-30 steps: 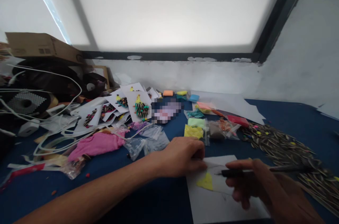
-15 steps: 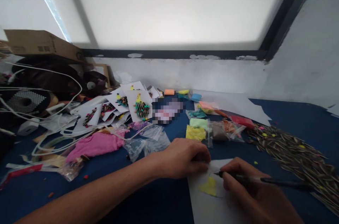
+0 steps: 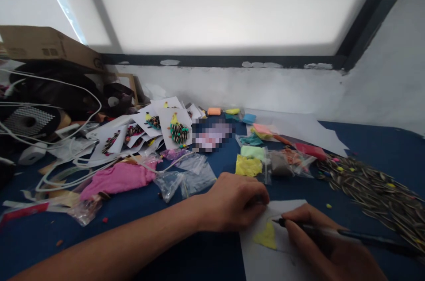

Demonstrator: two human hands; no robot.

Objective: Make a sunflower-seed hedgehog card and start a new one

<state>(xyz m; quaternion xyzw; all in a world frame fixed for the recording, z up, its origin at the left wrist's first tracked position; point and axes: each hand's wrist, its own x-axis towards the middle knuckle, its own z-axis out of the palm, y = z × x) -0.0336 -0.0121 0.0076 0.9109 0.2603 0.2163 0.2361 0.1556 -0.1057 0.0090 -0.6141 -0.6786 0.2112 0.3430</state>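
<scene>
A white sheet of paper (image 3: pixel 259 263) lies on the blue table in front of me. Flat on it is a yellow clay shape (image 3: pixel 266 237), with thin dark pen lines around it. Fingers curled, my left hand (image 3: pixel 234 203) presses on the sheet's upper left edge; its fingertips are partly hidden. My right hand (image 3: pixel 327 243) grips a black pen (image 3: pixel 307 229), whose tip meets the paper just above the yellow shape.
Sunflower seeds (image 3: pixel 378 192) are heaped at the right. Bagged clay, including a yellow lump (image 3: pixel 248 166), lies beyond my hands. Seed-decorated cards (image 3: pixel 175 128), pink clay (image 3: pixel 121 179) and white cables (image 3: pixel 49 179) cover the left. A cardboard box (image 3: pixel 49 48) stands behind.
The view has shifted slightly, so the paper and hands appear a little further right. The pen tip stays close above the yellow shape, and both hands keep their grip.
</scene>
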